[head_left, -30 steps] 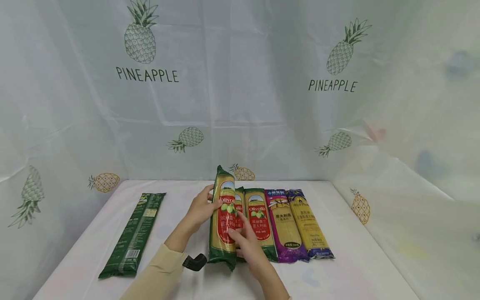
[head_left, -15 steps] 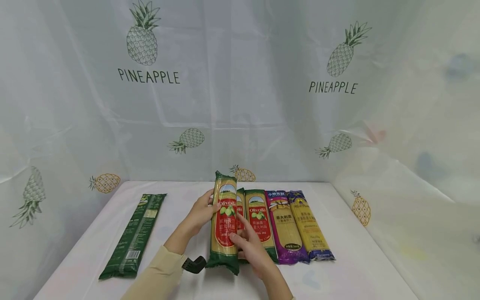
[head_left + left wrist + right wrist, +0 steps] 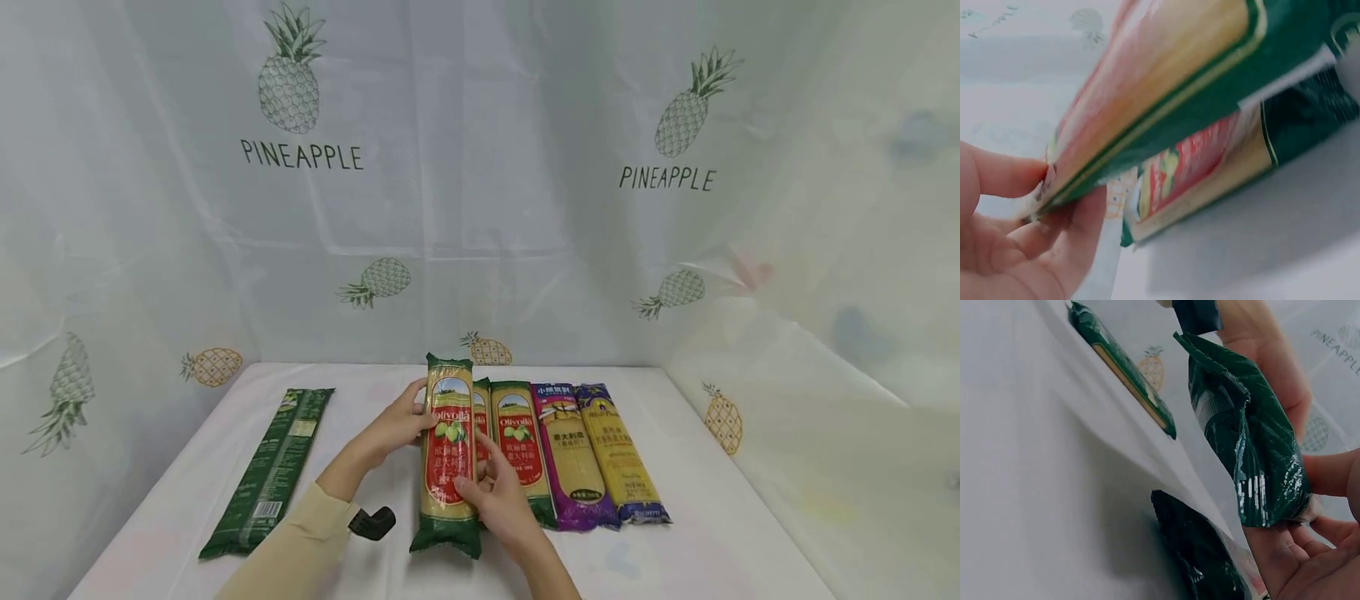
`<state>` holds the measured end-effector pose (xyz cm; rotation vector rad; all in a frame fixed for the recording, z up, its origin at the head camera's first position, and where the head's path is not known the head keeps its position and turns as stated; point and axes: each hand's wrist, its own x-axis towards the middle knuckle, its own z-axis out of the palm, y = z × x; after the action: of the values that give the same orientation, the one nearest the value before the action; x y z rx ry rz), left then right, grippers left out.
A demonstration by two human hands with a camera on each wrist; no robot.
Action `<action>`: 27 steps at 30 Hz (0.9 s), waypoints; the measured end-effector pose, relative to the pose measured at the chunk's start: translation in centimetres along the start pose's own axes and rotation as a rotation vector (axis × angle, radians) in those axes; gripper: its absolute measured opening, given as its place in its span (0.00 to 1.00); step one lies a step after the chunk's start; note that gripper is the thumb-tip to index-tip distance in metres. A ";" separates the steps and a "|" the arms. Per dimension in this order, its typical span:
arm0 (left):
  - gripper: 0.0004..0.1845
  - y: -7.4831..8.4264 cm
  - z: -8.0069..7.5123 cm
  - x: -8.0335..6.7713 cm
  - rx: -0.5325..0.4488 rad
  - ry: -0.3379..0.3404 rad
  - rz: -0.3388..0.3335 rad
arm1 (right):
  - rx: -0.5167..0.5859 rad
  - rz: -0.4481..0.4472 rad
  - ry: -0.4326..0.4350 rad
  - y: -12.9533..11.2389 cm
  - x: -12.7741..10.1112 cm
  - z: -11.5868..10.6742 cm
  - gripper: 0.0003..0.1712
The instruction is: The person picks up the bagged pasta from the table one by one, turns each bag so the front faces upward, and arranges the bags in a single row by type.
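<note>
four pasta packs (image 3: 570,454) are lying lined up beside the grip while a fifth, the olive-label pack (image 3: 448,454), is being held, seemingly just above the table, clamped between the left hand (image 3: 393,427) and right hand (image 3: 497,492), and the dark green pack (image 3: 272,471) is lying well apart, unplaced.

- The desk (image 3: 697,533) fills the lower part of the frame under a white cloth.
- A dark green packet (image 3: 270,471) lies flat at lower left, well apart from the others.
- Just right of centre, four pasta packets lie side by side and touching: two Olivoila packets (image 3: 520,446), of which the left one is mostly hidden, then a purple packet (image 3: 572,454) and a blue-and-yellow packet (image 3: 618,454).
</note>
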<state>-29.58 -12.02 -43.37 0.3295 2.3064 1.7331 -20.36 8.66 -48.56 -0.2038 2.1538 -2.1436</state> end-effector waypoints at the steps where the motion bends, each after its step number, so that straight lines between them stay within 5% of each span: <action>1: 0.39 -0.1 -0.2 0.1 0.011 -0.005 -0.004 | 0.000 -0.006 0.000 0.1 0.0 0.1 0.47; 10: 0.34 -0.9 -2.1 1.2 0.036 0.030 -0.028 | -0.055 -0.068 0.003 -0.5 0.8 1.7 0.45; 18: 0.32 -1.3 -3.7 2.2 0.074 0.043 -0.072 | -0.333 -0.109 0.016 -1.1 2.5 2.9 0.46; 27: 0.32 -3.0 -4.9 3.7 0.093 0.009 -0.133 | -0.471 -0.044 -0.032 -0.9 4.3 3.4 0.47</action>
<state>-34.78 -16.10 -45.11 0.1803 2.3619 1.5720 -24.06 4.65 -47.53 -0.3174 2.6207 -1.6011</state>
